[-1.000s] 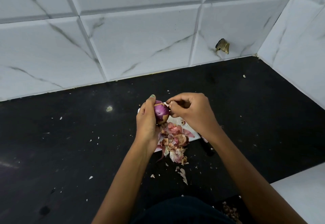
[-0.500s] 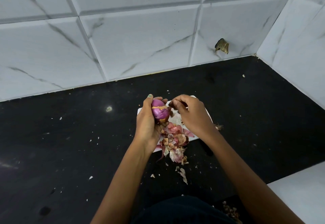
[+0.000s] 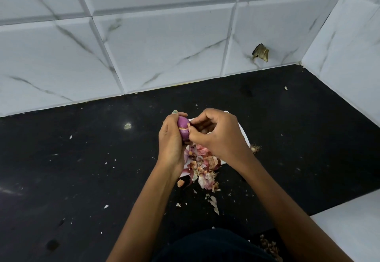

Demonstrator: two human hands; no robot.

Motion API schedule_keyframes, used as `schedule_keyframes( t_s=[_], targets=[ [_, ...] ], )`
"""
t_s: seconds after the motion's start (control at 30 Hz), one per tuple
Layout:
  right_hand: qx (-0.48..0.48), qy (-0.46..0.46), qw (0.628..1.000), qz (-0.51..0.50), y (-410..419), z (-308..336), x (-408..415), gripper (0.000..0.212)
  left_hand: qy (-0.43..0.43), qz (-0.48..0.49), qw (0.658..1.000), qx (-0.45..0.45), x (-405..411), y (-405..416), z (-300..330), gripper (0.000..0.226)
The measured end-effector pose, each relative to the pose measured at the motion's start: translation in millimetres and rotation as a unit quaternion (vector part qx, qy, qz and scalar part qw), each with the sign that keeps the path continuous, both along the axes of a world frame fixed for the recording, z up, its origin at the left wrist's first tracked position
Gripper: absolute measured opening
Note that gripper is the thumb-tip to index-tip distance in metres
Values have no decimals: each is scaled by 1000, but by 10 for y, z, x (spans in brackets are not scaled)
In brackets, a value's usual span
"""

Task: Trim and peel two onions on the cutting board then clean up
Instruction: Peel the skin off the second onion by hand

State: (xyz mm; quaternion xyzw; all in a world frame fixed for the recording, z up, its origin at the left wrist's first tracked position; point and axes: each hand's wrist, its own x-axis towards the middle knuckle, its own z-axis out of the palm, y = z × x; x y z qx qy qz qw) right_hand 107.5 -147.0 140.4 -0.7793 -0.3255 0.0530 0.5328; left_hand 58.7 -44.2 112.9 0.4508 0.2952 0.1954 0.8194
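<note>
My left hand [image 3: 171,144] grips the onion [image 3: 183,128], right hand [image 3: 216,136] pinching skin (peels [image 3: 202,167] piled; cleanup remains)

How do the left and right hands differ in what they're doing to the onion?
The left hand wraps around the onion, cupping it above the board; the right hand only pinches at the onion's side with its fingers. The left hand shows its back, thumb on top; the right hand is curled, knuckles up. Both are bare and touch the onion.
</note>
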Motion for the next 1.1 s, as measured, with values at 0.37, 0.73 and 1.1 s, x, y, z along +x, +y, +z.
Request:
schedule_keyframes(
  t_s=[0.37,0.73,1.1],
  targets=[
    [14,-1,1000,-18,1,-127,44,12,-4,-7,1000,2,-5,-9,15,29],
    [41,-25,998,29,77,-169,-55,5,-10,2,1000,-10,-22,-16,33,30],
    [85,56,990,-99,9,-320,184,6,-37,-47,985,-163,-65,-20,59,34]
  ],
)
